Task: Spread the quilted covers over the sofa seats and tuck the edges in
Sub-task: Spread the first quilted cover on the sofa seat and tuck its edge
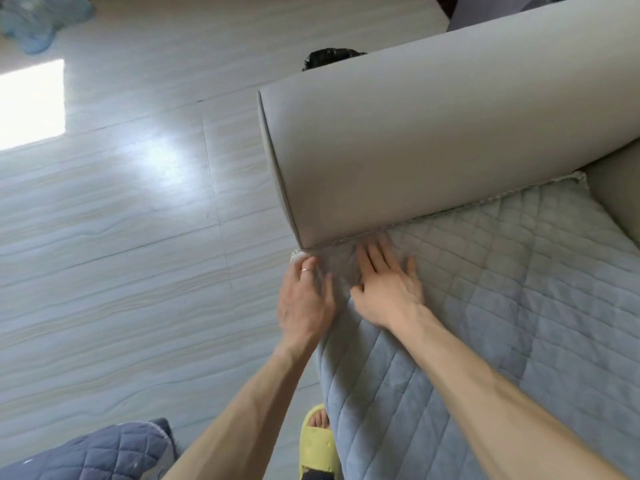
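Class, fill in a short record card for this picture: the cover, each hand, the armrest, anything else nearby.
cover: grey quilted cover spread on the seat, its edge along the armrest
left: left hand grips the cover's front corner
right: right hand flat, fingers pressing the cover beside the armrest
nearby: yellow slipper; dark blue quilted cover, lower left

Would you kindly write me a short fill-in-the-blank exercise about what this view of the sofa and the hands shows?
1. The right hand lies flat on the gray quilted cover, fingertips toward the padded ____.
2. The left hand, gripping that cover's front corner, wears a ____ on one finger.
3. The slipper on the person's foot is ____.
4. The second quilted cover, at lower left, is dark ____.
Missing words: armrest; ring; yellow; blue.
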